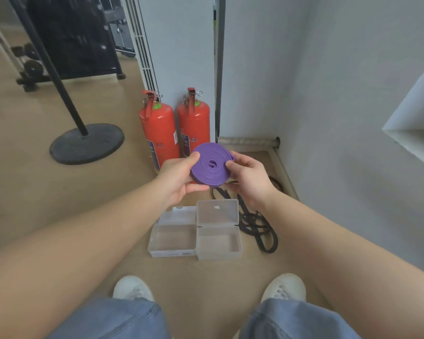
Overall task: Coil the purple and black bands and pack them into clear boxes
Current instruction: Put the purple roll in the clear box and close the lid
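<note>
The purple band point(211, 165) is wound into a flat round coil and held in the air between both hands, above the floor. My left hand point(179, 178) grips its left edge, thumb on top. My right hand point(249, 177) pinches the right edge, where the loose end sticks out. Below them two clear boxes stand open side by side on the floor: the left box point(173, 237) and the right box point(219, 238), both with nothing inside. The black band point(252, 223) lies uncoiled in loose loops just right of the boxes.
Two red fire extinguishers point(159, 133) point(194, 123) stand against the white wall behind the coil. A black round stand base point(86, 143) sits at the left. A pipe point(250, 141) runs along the wall corner. My white shoes point(132, 288) point(284, 287) are near the bottom.
</note>
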`<state>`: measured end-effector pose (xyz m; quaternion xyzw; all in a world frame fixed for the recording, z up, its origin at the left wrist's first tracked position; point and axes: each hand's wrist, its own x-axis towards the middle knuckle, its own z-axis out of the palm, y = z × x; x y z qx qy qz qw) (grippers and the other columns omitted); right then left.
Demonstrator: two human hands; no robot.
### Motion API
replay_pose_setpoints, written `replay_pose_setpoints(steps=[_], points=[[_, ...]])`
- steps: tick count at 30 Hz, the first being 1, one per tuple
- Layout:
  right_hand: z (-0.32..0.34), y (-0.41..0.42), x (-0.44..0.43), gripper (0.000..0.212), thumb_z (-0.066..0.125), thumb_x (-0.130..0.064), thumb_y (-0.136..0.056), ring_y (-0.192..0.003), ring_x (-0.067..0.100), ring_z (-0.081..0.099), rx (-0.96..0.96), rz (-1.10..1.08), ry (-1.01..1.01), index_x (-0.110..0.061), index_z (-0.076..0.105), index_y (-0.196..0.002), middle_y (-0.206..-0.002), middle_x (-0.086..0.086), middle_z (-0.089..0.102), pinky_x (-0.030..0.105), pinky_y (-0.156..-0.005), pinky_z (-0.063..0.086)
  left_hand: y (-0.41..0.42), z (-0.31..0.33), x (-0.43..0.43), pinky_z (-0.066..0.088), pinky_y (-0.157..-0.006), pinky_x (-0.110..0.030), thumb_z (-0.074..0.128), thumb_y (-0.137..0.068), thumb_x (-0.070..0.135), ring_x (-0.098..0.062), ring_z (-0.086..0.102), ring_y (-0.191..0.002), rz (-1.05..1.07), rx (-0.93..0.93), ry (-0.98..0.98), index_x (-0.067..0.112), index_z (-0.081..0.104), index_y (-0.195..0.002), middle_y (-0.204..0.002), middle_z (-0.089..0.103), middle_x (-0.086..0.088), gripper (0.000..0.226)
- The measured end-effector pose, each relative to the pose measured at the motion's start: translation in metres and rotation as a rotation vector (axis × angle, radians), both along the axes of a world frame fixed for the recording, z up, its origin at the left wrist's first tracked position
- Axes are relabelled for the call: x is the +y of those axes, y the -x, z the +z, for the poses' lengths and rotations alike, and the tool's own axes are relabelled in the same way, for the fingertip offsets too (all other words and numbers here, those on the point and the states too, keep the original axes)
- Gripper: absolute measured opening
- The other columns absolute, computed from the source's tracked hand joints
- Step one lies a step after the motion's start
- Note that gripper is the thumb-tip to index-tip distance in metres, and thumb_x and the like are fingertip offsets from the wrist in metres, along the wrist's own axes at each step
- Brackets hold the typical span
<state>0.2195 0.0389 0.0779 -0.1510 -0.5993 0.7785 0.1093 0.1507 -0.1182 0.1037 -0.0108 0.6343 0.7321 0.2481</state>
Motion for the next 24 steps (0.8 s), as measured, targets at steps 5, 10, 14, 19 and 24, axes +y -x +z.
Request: replay_pose_setpoints(steps=[5,10,14,19,24], points=[[-0.022,0.011,-0.008,0.035,0.056,0.004,-0.098,-0.105,0.032,0.073,-0.117,0.097,-0.040,-0.013,0.063,-0.127,-0.120,0.013,0.072,0.052,-0.078,0.063,0.007,-0.042,-0.012,0.062,-0.056,-0.038,0.058,-0.102,0.028,-0.021,0.077,-0.081,0.011,-0.080,-0.006,0.011,0.063,-0.108,-0.105,0.075,-0.008,0.019],[-0.062,0.027,-0.018,0.031,0.056,0.002,-0.099,-0.103,0.031,0.074,-0.205,0.092,-0.002,-0.008,0.063,-0.127,-0.119,0.014,0.072,0.049,-0.077,0.063,0.026,-0.078,-0.023,0.062,-0.056,-0.038,0.057,-0.103,0.022,-0.025,0.074,-0.095,-0.018,-0.153,0.057,0.013,0.057,-0.127,-0.124,0.069,-0.012,0.026],[-0.104,0.049,-0.036,0.030,0.056,0.003,-0.098,-0.106,0.033,0.072,-0.312,0.116,0.013,-0.005,0.063,-0.126,-0.121,0.017,0.071,0.054,-0.078,0.063,0.046,-0.113,-0.045,0.064,-0.061,-0.042,0.055,-0.100,0.008,-0.028,0.071,-0.102,-0.072,-0.178,0.169,0.017,0.053,-0.136,-0.129,0.066,-0.011,0.037],[-0.157,0.070,-0.060,0.032,0.055,0.003,-0.096,-0.103,0.033,0.073,-0.434,0.148,0.011,-0.008,0.064,-0.124,-0.120,0.016,0.071,0.054,-0.076,0.063,0.061,-0.164,-0.078,0.064,-0.078,-0.038,0.064,-0.070,-0.007,-0.028,0.069,-0.113,-0.252,-0.186,0.251,0.018,0.049,-0.138,-0.133,0.060,-0.009,0.074],[-0.191,0.073,-0.074,0.030,0.054,0.005,-0.096,-0.100,0.032,0.074,-0.527,0.230,0.021,-0.007,0.066,-0.120,-0.117,0.016,0.072,0.042,-0.064,0.063,0.064,-0.204,-0.107,0.059,-0.093,-0.042,0.080,-0.053,0.015,-0.022,0.073,-0.102,-0.468,-0.070,0.576,0.030,0.047,-0.136,-0.119,0.068,0.001,0.090]])
